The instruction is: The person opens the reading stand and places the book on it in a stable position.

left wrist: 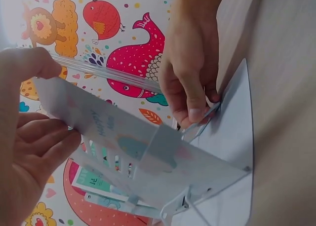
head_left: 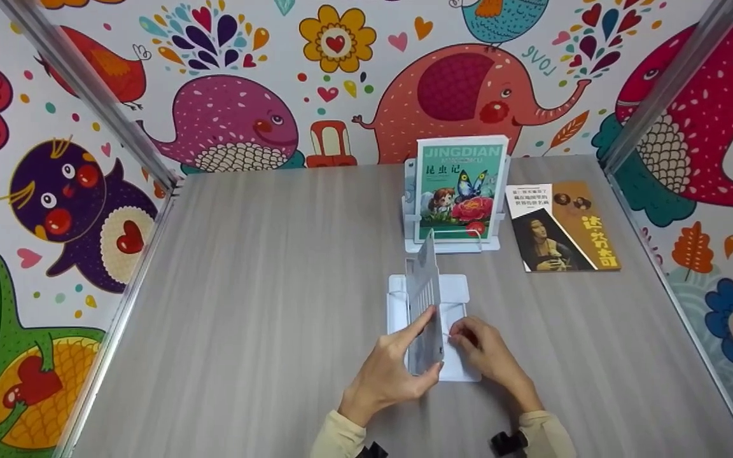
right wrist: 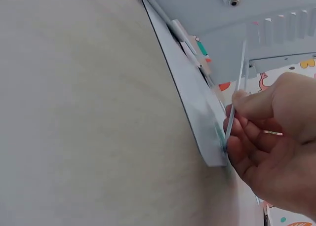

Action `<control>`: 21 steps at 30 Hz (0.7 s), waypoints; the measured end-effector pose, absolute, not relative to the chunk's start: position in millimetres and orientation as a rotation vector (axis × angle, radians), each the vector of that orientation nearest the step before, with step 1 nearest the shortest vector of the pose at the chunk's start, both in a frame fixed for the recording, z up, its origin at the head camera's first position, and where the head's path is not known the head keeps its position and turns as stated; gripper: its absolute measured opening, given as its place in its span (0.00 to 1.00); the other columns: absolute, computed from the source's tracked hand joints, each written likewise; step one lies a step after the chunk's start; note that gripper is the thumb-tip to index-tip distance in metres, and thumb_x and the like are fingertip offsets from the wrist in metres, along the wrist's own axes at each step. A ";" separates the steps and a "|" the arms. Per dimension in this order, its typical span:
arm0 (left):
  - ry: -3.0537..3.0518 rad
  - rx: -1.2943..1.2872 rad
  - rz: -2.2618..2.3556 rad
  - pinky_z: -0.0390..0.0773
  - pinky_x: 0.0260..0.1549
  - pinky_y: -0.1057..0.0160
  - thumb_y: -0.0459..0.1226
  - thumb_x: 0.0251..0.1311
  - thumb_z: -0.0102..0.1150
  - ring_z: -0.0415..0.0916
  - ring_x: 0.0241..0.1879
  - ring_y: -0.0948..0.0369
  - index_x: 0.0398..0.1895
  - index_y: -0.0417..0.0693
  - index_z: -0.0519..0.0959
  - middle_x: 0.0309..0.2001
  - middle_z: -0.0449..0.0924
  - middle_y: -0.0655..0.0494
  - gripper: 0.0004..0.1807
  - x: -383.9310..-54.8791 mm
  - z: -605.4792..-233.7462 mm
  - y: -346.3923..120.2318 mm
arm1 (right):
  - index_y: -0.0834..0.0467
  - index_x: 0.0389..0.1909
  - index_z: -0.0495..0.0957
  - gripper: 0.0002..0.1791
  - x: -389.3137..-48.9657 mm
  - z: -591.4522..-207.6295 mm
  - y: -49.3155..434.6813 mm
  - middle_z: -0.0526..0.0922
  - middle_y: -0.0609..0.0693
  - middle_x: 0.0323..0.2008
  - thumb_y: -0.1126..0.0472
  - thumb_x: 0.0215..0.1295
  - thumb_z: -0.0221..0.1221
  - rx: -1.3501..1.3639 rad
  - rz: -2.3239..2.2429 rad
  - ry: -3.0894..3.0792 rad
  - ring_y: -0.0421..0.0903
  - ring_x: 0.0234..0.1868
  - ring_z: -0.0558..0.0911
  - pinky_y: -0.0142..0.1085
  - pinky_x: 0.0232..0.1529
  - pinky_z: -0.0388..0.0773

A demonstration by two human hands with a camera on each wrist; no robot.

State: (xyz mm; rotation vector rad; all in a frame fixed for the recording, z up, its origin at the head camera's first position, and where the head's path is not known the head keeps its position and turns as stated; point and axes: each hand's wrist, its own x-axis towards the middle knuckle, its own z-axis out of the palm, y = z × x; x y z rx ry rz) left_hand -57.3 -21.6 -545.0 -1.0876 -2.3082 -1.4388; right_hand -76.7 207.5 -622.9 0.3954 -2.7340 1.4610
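Note:
A pale book stand lies on the table with its base [head_left: 462, 369] flat and its panel [head_left: 427, 280] raised on edge. My left hand [head_left: 392, 369] grips the panel's near edge between thumb and fingers. On the other side, my right hand [head_left: 490, 353] pinches a thin wire support [right wrist: 236, 100] between thumb and fingertips. In the right wrist view this wire slants up from the base towards the panel. The left wrist view shows a printed cartoon pattern on the panel, and a second wire piece [left wrist: 197, 213] at its lower edge.
Behind the raised panel stands another book stand [head_left: 410, 210] holding a green children's book [head_left: 462, 184] upright. To its right a brown and white book [head_left: 567, 229] lies flat. Metal posts [head_left: 105, 108] and patterned walls border the grey table [head_left: 265, 305].

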 end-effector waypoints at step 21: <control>-2.325 -1.159 -1.246 0.80 0.57 0.65 0.36 0.52 0.71 0.78 0.62 0.53 0.70 0.31 0.68 0.66 0.75 0.39 0.41 -60.9 -546.0 7.2 | 0.71 0.55 0.77 0.18 -76.9 -621.4 218.4 0.85 0.59 0.43 0.78 0.63 0.59 0.528 1.638 -2.629 0.31 0.39 0.77 0.28 0.40 0.78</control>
